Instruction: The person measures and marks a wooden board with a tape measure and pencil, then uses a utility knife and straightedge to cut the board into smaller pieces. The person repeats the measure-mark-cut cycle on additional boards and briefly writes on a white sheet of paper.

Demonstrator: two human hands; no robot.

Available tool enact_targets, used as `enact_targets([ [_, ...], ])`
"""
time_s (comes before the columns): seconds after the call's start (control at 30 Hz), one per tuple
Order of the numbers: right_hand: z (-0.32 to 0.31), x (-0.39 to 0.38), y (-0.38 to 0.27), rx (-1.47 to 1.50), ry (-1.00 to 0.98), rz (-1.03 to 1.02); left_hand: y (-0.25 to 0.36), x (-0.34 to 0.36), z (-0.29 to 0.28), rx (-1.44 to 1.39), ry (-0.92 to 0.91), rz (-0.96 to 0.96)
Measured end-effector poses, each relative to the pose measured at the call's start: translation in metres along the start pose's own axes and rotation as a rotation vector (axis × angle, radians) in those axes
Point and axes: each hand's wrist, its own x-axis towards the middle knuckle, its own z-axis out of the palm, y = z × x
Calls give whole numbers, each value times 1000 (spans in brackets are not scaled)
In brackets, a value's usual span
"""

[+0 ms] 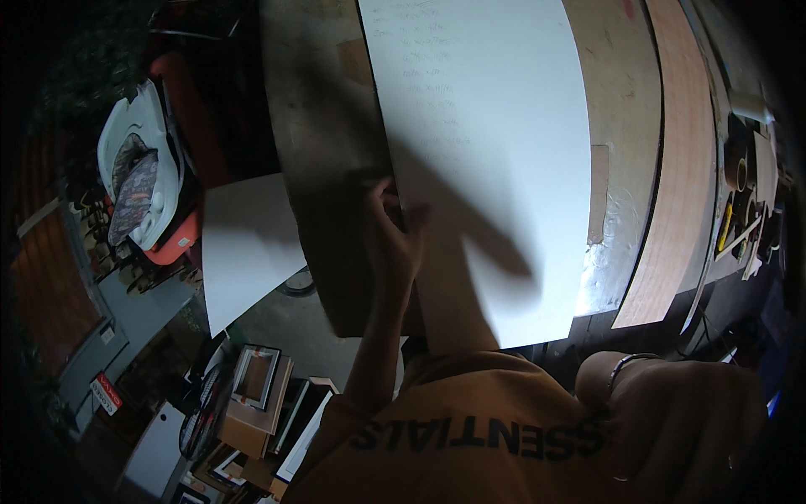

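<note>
A long white board (pixel 504 168) with faint handwritten lines near its far end lies lengthwise across the workbench. At the board's left edge is my left hand (pixel 395 223), its fingers curled there and the thumb over the top, pinching the edge. Shadow falls across the board beside it. My right hand (pixel 688 428) is raised close to the camera at the lower right, dark, with a bracelet (pixel 625 365) at the wrist. Its fingers are too dark to make out, and so is anything in them.
Under the board is a worn brown workbench top (pixel 625 109). A reddish wood strip (pixel 678 168) runs along the right, with a tape roll (pixel 736 168) and tools beyond. At left stand another white sheet (pixel 248 244) and a white plastic seat (pixel 138 168); picture frames (pixel 256 378) are stacked below.
</note>
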Motion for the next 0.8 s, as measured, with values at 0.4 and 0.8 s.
enact_targets([
  [0.4,-23,-4,-7,144,-40,100,-2,1,-1,-24,25,39],
  [0.8,-20,1,1,155,-17,95,-1,3,-2,-115,-33,-45],
])
